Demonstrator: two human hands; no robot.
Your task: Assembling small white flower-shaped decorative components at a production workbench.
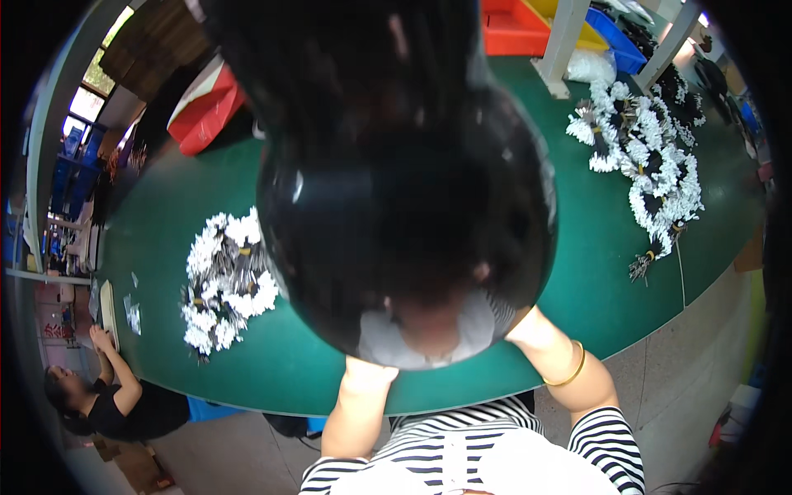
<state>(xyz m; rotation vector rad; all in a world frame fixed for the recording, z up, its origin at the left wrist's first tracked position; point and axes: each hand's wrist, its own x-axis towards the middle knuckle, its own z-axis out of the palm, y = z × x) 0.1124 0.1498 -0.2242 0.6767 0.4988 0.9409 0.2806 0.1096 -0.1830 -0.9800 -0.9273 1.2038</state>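
A large glossy black rounded object (404,223) fills the middle of the view, very close, with a narrower black part rising from it to the top edge. Both my hands go behind its lower rim. Of my left hand (371,373) only the wrist end shows; my right hand (522,327) shows a little at the object's lower right, and a gold bangle circles that forearm. The fingers of both are hidden, so I cannot tell what they hold. Bundles of short dark wires with white ends (227,285) lie on the green table (594,305), left of the black object.
More white-ended wire bundles (652,169) lie at the right. Red (516,29) and blue (615,41) bins stand at the back near grey posts (561,49). A red container (206,111) sits back left. Another person (124,396) sits at the table's left end, near small clear bags (133,313).
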